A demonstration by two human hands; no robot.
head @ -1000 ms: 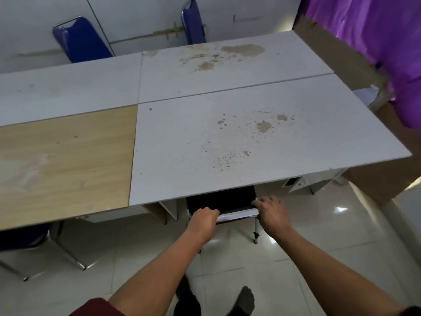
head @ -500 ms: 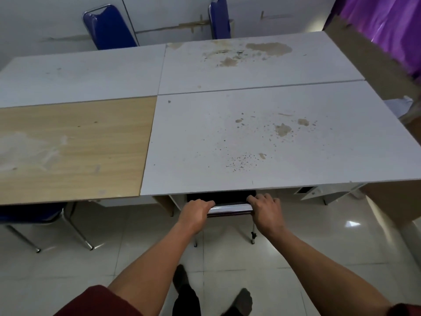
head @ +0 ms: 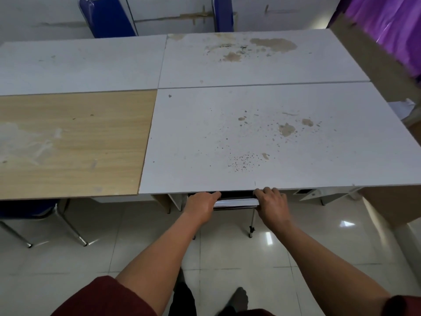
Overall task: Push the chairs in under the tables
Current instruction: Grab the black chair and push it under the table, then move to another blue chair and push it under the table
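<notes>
A chair with a chrome back rail (head: 235, 203) stands almost wholly under the near white table (head: 273, 142); only the rail, a sliver of black back and one metal leg show. My left hand (head: 201, 207) grips the rail's left end. My right hand (head: 272, 205) grips its right end, fingertips at the table edge. A blue chair (head: 25, 212) sits partly under the wood-topped table (head: 73, 142) at the left. Two more blue chairs (head: 107, 18) (head: 223, 14) stand behind the far tables.
Four tabletops are pushed together, stained in places. A brown board or partition (head: 373, 65) and a purple curtain (head: 391, 26) are on the right. White cabinet pieces (head: 319, 193) sit under the table's right side. The floor is glossy light tile; my feet are below.
The chair has slid further under the table; much less of its black back shows. Both hands moved forward with the rail to the table edge.
</notes>
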